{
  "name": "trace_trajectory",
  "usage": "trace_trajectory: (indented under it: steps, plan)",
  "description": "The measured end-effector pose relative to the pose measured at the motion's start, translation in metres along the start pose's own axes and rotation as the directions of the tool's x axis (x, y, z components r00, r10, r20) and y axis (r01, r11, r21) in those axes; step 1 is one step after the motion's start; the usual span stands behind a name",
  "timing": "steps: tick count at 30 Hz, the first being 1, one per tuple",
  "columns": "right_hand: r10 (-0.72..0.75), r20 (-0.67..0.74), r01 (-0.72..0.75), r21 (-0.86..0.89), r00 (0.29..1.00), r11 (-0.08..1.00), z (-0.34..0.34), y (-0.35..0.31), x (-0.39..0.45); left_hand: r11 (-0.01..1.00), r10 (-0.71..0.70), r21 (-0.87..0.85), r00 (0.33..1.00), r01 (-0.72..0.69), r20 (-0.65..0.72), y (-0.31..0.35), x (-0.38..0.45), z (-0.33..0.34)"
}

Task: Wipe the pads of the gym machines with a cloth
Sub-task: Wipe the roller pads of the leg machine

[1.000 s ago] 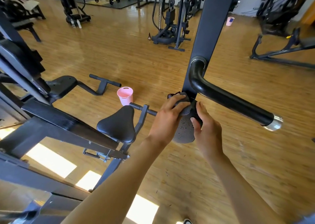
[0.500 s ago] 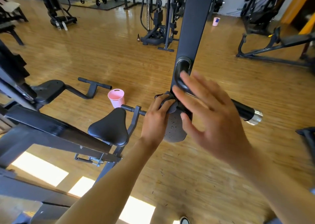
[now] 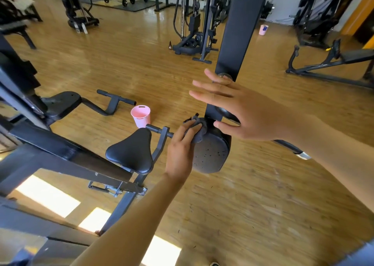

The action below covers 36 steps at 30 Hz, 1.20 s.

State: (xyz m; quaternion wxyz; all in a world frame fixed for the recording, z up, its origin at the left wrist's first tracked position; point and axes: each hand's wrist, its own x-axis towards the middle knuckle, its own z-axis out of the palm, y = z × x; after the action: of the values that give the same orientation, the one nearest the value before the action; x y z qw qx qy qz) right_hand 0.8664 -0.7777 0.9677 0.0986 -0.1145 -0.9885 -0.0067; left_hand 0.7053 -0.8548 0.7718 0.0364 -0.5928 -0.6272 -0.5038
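A worn black pad [image 3: 211, 154], speckled with pale flecks, hangs on a dark upright post [image 3: 240, 33] at mid-frame. My left hand [image 3: 182, 144] holds a dark grey cloth [image 3: 199, 131] against the pad's upper left edge, fingers curled over the cloth. My right hand [image 3: 240, 108] hovers in front of the post with its fingers spread straight, holding nothing and covering most of the machine's black handle [image 3: 291, 148]. A black saddle-shaped seat pad [image 3: 131, 151] sits lower left of the hanging pad.
A pink bucket [image 3: 140, 115] stands on the wooden floor behind the seat. The machine's dark frame [image 3: 60, 154] fills the left side. A cable station [image 3: 194, 23] and an incline bench [image 3: 334, 63] stand farther back, with a second pink bucket [image 3: 263, 29].
My right hand has let go of the cloth on the pad and lifted up in front of the post with fingers spread. My left hand stays on the cloth.
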Motion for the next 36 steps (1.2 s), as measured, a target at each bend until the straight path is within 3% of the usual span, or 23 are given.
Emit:
trace_trajectory:
  steps: [2,7,9,11,13,18,23,26,28,31,34,36]
  plan:
    - [-0.014,-0.025,0.014,0.008,1.0,1.0,0.006,-0.001,0.004,0.999,-0.051,-0.02,0.997,0.05,-0.05,0.009,0.007,0.002]
    - [-0.015,-0.03,0.016,0.032,0.999,0.999,0.008,-0.002,0.011,0.988,0.152,0.029,0.988,-0.152,0.006,0.021,0.017,0.009]
    - [-0.024,-0.048,0.026,0.043,0.999,0.999,0.009,-0.002,0.012,0.999,0.053,0.013,0.997,-0.052,-0.047,0.008,0.008,0.005]
    - [-0.025,-0.049,0.027,0.053,0.999,0.998,0.011,-0.002,0.013,0.989,-0.148,-0.047,0.98,0.142,-0.135,-0.006,-0.004,-0.003]
    - [-0.018,-0.043,0.021,0.061,0.999,0.998,0.01,-0.002,0.013,0.972,-0.226,-0.104,0.964,0.213,-0.139,-0.009,-0.005,-0.01]
    - [0.005,-0.041,-0.001,0.086,0.999,0.996,0.008,-0.002,0.009,0.993,0.11,-0.052,0.994,-0.109,0.009,0.001,0.005,-0.007]
    - [0.001,-0.051,0.003,0.084,0.999,0.996,0.009,-0.001,0.005,0.995,-0.089,-0.06,0.991,0.083,-0.102,-0.001,-0.009,0.003]
    - [-0.007,-0.044,0.012,0.104,0.999,0.995,0.008,0.002,0.009,0.95,-0.305,-0.136,0.931,0.282,-0.198,0.02,0.005,0.009]
    - [-0.016,-0.039,0.019,0.095,0.999,0.995,0.007,0.0,0.007,0.961,-0.274,-0.089,0.948,0.262,-0.162,0.032,0.01,0.009]
    - [-0.008,-0.042,0.012,0.1,0.999,0.995,0.008,0.002,0.0,0.996,-0.076,-0.043,0.997,0.075,-0.024,0.01,0.004,0.001]
    - [-0.009,-0.02,0.011,0.083,1.0,0.997,0.005,0.001,0.002,0.952,-0.301,-0.064,0.954,0.301,0.001,-0.021,-0.004,-0.008]
    - [0.003,-0.021,-0.001,0.097,1.0,0.995,0.006,0.003,-0.002,0.937,-0.332,-0.106,0.943,0.334,0.034,-0.019,-0.009,-0.011]
